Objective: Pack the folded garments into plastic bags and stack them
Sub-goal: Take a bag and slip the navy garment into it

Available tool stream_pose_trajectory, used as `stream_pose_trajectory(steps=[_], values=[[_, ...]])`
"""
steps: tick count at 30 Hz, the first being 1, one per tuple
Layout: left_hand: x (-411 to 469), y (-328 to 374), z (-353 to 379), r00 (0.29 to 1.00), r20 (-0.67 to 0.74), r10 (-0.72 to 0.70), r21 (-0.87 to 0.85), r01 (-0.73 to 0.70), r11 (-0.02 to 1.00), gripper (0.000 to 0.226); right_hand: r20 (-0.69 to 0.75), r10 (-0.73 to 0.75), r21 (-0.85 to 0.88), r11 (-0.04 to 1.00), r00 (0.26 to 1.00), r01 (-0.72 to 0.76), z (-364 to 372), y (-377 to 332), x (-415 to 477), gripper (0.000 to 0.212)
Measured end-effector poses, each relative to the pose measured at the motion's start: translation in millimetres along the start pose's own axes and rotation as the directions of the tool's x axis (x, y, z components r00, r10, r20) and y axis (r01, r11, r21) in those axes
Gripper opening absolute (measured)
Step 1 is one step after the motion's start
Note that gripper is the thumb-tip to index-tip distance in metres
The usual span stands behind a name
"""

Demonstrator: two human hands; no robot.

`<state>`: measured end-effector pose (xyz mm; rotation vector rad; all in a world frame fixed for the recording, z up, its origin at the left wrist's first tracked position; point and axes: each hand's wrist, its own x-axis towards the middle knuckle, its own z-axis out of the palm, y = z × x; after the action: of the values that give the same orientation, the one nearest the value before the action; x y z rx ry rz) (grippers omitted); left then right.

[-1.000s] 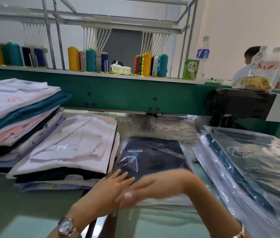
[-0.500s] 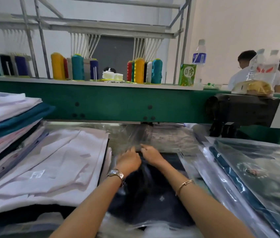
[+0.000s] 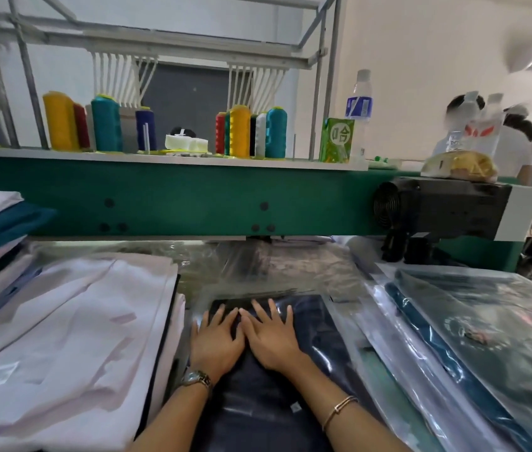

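Head view: the dark folded garment (image 3: 258,399) lies inside a clear plastic bag (image 3: 339,350) directly in front of the person, low in the middle of the frame. Both hands lie flat on top of it, side by side. The left hand (image 3: 217,340) and the right hand (image 3: 273,337) have straight, spread fingers that press on the film and grip nothing. The left wrist carries a watch (image 3: 197,378) and the right a bracelet (image 3: 339,407).

Just left of the bagged garment sits a stack of white folded garments (image 3: 72,321). Just right of it lies a pile of bagged garments (image 3: 470,337). Beyond it runs a green machine beam (image 3: 193,197), with thread spools (image 3: 240,132), a green carton (image 3: 337,140) and a water bottle (image 3: 360,102) on top.
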<state>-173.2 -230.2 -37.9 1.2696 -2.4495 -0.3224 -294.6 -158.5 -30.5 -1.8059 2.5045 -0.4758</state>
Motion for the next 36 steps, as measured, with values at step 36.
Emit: stream_pose_trajectory(steps=[36], values=[[-70, 55, -60, 0.974, 0.2, 0.108, 0.461, -0.191, 0.867, 0.053, 0.033, 0.194, 0.056, 0.979, 0.981, -0.195, -31, -19, -48, 0.056]])
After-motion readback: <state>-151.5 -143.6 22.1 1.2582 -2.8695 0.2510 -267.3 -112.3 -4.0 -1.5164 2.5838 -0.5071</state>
